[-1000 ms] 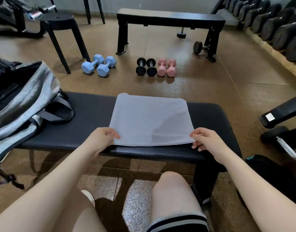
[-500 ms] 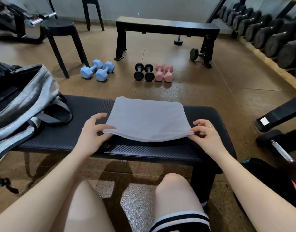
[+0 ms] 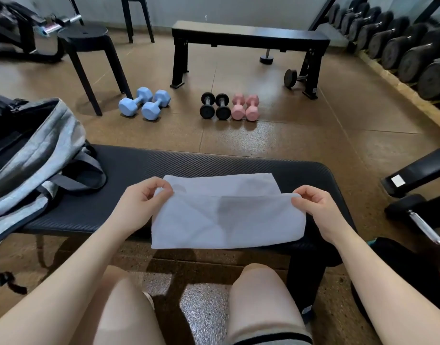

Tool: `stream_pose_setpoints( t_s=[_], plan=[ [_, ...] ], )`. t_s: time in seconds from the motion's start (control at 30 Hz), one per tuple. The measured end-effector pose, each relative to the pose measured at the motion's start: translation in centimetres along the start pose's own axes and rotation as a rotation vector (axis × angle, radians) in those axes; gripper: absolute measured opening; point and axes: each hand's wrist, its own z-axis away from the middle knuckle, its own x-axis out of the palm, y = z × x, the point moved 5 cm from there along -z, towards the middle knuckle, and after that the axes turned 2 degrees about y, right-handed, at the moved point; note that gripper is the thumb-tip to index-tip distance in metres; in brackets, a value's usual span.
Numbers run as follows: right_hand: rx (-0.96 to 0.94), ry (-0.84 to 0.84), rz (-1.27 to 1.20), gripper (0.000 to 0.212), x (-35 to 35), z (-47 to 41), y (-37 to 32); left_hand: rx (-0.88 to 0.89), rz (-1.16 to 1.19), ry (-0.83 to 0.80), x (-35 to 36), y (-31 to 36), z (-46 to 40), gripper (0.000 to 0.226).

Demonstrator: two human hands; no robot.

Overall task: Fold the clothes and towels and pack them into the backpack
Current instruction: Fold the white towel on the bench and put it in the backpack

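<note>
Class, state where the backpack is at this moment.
In the head view, the grey backpack lies open on the left end of the black bench, left of the towel both hands are folding.

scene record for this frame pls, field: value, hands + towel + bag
surface: black padded bench
item: pale blue-white towel, partly folded, near edge lifted and carried toward the far edge
left hand: pinches the towel's left corner
right hand: pinches the towel's right corner
bag: grey backpack, on the bench's left end, top open
bag contents: cannot tell
floor: light blue dumbbells, black dumbbells, pink dumbbells
</note>
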Motion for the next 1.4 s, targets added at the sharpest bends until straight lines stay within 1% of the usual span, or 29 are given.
stream_pose_setpoints(
  t_s=[0.03, 0.13, 0.2, 0.27, 0.33, 0.47, 0.6, 0.67, 0.7, 0.73, 0.77, 0.8, 0.83, 0.87, 0.9, 0.93, 0.97, 1.0, 1.03, 1.07, 1.13, 1.23, 1.33, 1.4],
  plan=[
    [0.009, 0.022, -0.005, 0.02, 0.2, -0.5, -0.1, -0.01, -0.007, 0.027, 0.1, 0.0, -0.5, 0.014],
    [0.068, 0.085, 0.015, 0.016, 0.8, -2.7, -0.3, -0.066, -0.027, 0.083, 0.4, -0.4, -2.2, 0.015],
    [0.117, 0.121, 0.122, 0.017, 1.3, -4.6, -0.1, -0.124, -0.045, 0.08, 0.7, -1.2, -3.4, 0.015],
    [0.141, 0.157, 0.282, 0.018, 2.0, -6.4, 0.1, -0.168, -0.082, 0.084, 0.9, -2.0, -4.5, 0.015],
    [0.127, 0.19, 0.428, 0.02, 2.8, -7.8, 0.0, -0.177, -0.118, 0.11, 1.0, -2.7, -5.4, 0.016],
    [0.127, 0.241, 0.592, 0.023, 4.2, -9.6, 0.6, -0.155, -0.198, 0.166, 1.6, -3.8, -6.9, 0.017],
    [0.18, 0.284, 0.774, 0.025, 4.7, -9.9, 1.2, -0.157, -0.401, 0.145, 2.7, -4.5, -7.8, 0.014],
    [0.171, 0.308, 0.945, 0.024, 4.8, -9.5, 0.9, -0.066, -0.578, 0.198, 2.9, -3.7, -7.7, 0.012],
    [0.141, 0.32, 1.06, 0.026, 5.0, -9.3, 0.4, 0.01, -0.648, 0.239, 3.0, -3.1, -7.5, 0.015],
    [0.069, 0.347, 1.166, 0.029, 5.4, -9.1, -0.2, 0.099, -0.667, 0.267, 3.3, -2.2, -7.3, 0.018],
    [-0.079, 0.378, 1.219, 0.031, 6.5, -8.8, -1.1, 0.203, -0.648, 0.264, 3.8, -1.3, -7.0, 0.018],
    [-0.269, 0.359, 1.217, 0.03, 8.2, -8.3, -2.1, 0.307, -0.609, 0.209, 4.8, -0.5, -6.6, 0.015],
    [-0.456, 0.293, 1.191, 0.03, 10.4, -7.5, -2.8, 0.398, -0.58, 0.121, 6.1, -0.2, -6.0, 0.014],
    [-0.583, 0.167, 1.176, 0.035, 12.7, -6.7, -2.9, 0.457, -0.579, 0.018, 7.5, -0.3, -5.3, 0.023],
    [-0.592, -0.012, 1.164, 0.047, 14.9, -6.1, -2.6, 0.459, -0.61, -0.099, 8.7, -0.9, -4.8, 0.038],
    [-0.533, -0.163, 1.158, 0.06, 16.6, -5.6, -1.9, 0.402, -0.652, -0.199, 9.4, -1.7, -4.4, 0.055],
    [-0.433, -0.261, 1.156, 0.068, 17.3, -5.2, -1.1, 0.339, -0.694, -0.245, 9.5, -2.4, -4.2, 0.071],
    [-0.324, -0.305, 1.148, 0.068, 17.1, -5.4, -0.2, 0.284, -0.722, -0.265, 9.2, -3.0, -4.1, 0.087],
    [-0.265, -0.299, 1.152, 0.064, 16.4, -5.8, 0.5, 0.237, -0.733, -0.284, 9.0, -3.6, -4.1, 0.099],
    [-0.238, -0.28, 1.168, 0.06, 15.6, -6.3, 1.0, 0.209, -0.742, -0.296, 8.8, -3.8, -4.1, 0.107],
    [-0.185, -0.242, 1.208, 0.061, 13.2, -7.0, 1.6, 0.191, -0.777, -0.31, 8.7, -3.9, -4.1, 0.114],
    [-0.099, -0.168, 1.263, 0.062, 9.3, -7.3, 2.4, 0.189, -0.813, -0.331, 8.9, -3.7, -4.0, 0.118],
    [-0.013, -0.11, 1.218, 0.059, 6.6, -7.3, 2.9, 0.19, -0.821, -0.334, 8.8, -3.6, -3.8, 0.123],
    [0.021, -0.095, 1.19, 0.057, 6.0, -7.3, 3.0, 0.186, -0.823, -0.34, 8.8, -3.3, -3.9, 0.126]
  ],
)
